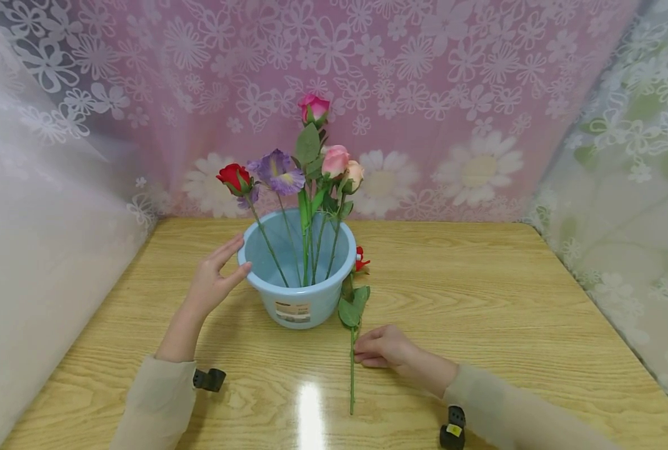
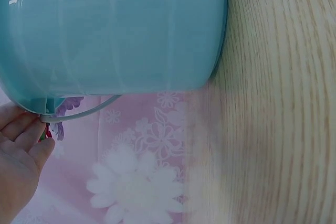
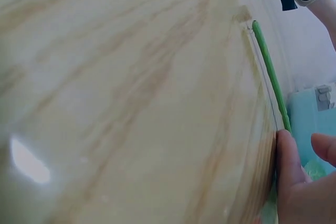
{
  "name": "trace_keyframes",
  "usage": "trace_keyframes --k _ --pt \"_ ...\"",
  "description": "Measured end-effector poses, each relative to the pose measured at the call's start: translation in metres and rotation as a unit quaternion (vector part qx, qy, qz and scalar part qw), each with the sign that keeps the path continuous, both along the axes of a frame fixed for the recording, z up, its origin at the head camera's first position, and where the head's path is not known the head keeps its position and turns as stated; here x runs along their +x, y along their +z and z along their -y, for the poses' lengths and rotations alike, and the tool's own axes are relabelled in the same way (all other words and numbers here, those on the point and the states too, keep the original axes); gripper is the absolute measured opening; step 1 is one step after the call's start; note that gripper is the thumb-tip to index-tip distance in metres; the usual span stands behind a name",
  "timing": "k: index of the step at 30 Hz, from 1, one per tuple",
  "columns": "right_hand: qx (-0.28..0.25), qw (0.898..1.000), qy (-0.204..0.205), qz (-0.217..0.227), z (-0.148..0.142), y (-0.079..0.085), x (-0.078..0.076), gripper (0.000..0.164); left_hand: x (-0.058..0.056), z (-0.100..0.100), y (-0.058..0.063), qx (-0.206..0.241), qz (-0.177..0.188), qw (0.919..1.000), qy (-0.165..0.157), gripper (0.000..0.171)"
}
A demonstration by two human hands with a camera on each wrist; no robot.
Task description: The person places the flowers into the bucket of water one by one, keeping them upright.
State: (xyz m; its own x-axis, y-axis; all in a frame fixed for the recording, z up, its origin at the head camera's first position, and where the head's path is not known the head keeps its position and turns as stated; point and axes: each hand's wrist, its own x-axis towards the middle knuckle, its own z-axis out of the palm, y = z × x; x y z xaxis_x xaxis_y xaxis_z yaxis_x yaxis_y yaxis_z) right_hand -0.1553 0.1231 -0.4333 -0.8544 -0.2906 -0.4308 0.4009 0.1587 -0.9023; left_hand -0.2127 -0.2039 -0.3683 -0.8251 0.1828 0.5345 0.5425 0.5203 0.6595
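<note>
My left hand [image 1: 212, 278] rests at the left rim of a light blue plastic bucket [image 1: 300, 306], fingers extended and thumb apart. In the left wrist view its fingertips are by the joint of the bucket's pale handle [image 2: 84, 113]. Several artificial flowers stand in the bucket: a red rose [image 1: 235, 179], a purple iris [image 1: 280, 172], a magenta rose [image 1: 314, 109], a pink rose [image 1: 335, 160] and a peach rose [image 1: 353, 177]. Another red flower [image 1: 360, 259] lies on the table, its bloom partly hidden. My right hand [image 1: 387, 347] touches its green stem [image 3: 270, 74], thumb held away.
The wooden table [image 1: 480, 300] has a bright light reflection near its front. Behind it hangs a pink floral curtain [image 1: 423, 75], with pale sheer curtains at both sides. A black camera mount [image 1: 210, 379] sits on the left wrist, another [image 1: 453, 428] on the right.
</note>
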Motion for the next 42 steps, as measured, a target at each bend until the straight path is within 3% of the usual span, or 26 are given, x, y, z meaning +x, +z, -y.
trace_keyframes --k 8,15,25,33,42 --pt "0.051 0.998 -0.031 -0.01 0.009 -0.001 0.0 0.018 0.0 0.0 -0.001 -0.001 0.003 1.0 0.001 0.05" --pt "0.085 0.995 -0.017 -0.039 0.013 -0.004 0.001 0.015 0.0 0.001 -0.002 0.004 0.005 1.0 -0.002 0.05" --pt "0.108 0.993 -0.019 -0.043 0.013 -0.008 -0.002 0.012 0.0 0.001 -0.003 0.001 0.009 1.0 0.001 0.05" --pt "0.107 0.993 -0.022 -0.033 0.014 -0.003 -0.001 0.014 0.0 0.0 -0.001 0.002 0.012 0.9999 -0.001 0.051" --pt "0.057 0.998 -0.04 -0.006 0.001 0.0 -0.003 0.015 0.0 0.001 -0.001 -0.003 0.009 1.0 0.002 0.052"
